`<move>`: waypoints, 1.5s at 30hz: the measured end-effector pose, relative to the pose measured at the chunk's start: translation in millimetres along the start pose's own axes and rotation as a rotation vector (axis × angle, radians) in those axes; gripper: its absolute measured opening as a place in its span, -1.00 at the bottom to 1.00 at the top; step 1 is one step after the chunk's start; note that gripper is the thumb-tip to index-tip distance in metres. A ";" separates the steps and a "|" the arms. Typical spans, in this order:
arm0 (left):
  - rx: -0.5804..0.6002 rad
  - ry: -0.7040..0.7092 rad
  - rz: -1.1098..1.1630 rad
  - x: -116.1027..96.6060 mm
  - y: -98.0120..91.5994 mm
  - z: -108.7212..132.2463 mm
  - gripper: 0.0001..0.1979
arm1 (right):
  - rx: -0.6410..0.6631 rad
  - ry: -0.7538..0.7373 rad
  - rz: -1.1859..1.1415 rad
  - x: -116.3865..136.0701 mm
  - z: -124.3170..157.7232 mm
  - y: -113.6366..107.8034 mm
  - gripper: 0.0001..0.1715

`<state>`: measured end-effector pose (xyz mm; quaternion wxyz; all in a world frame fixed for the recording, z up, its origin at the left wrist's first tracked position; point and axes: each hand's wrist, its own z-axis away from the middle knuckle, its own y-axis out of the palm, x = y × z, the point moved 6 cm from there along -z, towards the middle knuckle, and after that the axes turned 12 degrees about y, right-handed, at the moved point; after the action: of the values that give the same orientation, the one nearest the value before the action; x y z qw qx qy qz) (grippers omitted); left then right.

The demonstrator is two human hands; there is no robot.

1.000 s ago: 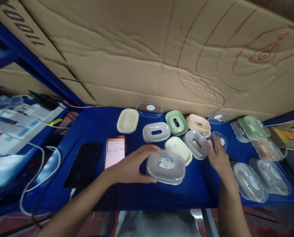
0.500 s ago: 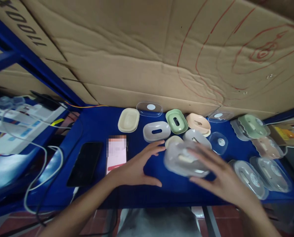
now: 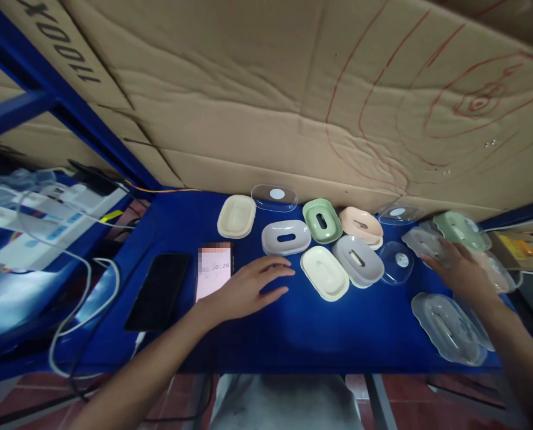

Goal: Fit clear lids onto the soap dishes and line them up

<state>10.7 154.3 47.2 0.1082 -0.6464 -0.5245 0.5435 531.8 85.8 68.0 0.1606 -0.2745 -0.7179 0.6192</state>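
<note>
My left hand [image 3: 248, 288] lies palm down on the blue table [image 3: 302, 334], fingers spread, holding nothing, just right of a lit phone [image 3: 214, 272]. My right hand [image 3: 456, 267] is stretched far to the right, its fingers extended against a grey soap dish under a clear lid [image 3: 422, 242], which sits beside a green lidded dish [image 3: 461, 230]. Between my hands lie loose parts: a cream tray [image 3: 324, 273], two grey inserts [image 3: 285, 237] [image 3: 357, 260], a green insert [image 3: 321, 220], a peach insert [image 3: 360, 224] and a clear lid [image 3: 395, 261].
A dark phone [image 3: 159, 291] lies left of the lit one. Another cream tray [image 3: 236, 216] and clear lid [image 3: 274, 197] sit at the back by the cardboard wall [image 3: 293, 107]. A lidded dish [image 3: 447, 326] rests near the front right edge. Cables and boxes [image 3: 46, 221] fill the left.
My right hand carried the grey lidded dish from the table's middle to the right-hand group. My left hand let go of it and now lies flat on the table.
</note>
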 end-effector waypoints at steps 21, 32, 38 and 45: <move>0.111 0.015 -0.074 8.4 15.1 3.0 -0.74 | 0.073 -0.020 0.123 22.9 -4.5 0.6 -0.35; 0.126 0.020 -0.085 5.8 16.1 3.0 -0.58 | 0.109 -0.517 -0.329 158.1 126.7 -22.9 -0.27; 0.156 0.134 -0.180 -0.1 24.0 1.9 -0.54 | 0.082 -0.839 -0.455 217.8 172.5 -30.0 -0.51; 0.222 0.074 -0.232 5.8 26.8 0.0 -0.80 | -0.042 -0.880 -0.724 219.0 173.1 -77.8 -0.52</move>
<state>24.9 147.5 24.7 0.2603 -0.5853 -0.5278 0.5578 243.2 70.7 88.8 0.0428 0.2696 -0.7777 0.5662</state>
